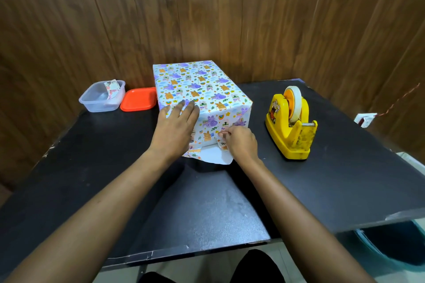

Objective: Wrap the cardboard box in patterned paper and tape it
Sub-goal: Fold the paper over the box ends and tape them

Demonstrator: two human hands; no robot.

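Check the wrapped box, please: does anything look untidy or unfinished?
Yes. At the near end of the box, a paper flap lies loose on the table, white underside up, not folded in. The right hand pinches it.

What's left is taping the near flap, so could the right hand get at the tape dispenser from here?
Probably yes. The right hand pinches the paper flap at the near end of the box; the tape dispenser stands to its right, with only bare table between. It must release the flap first.
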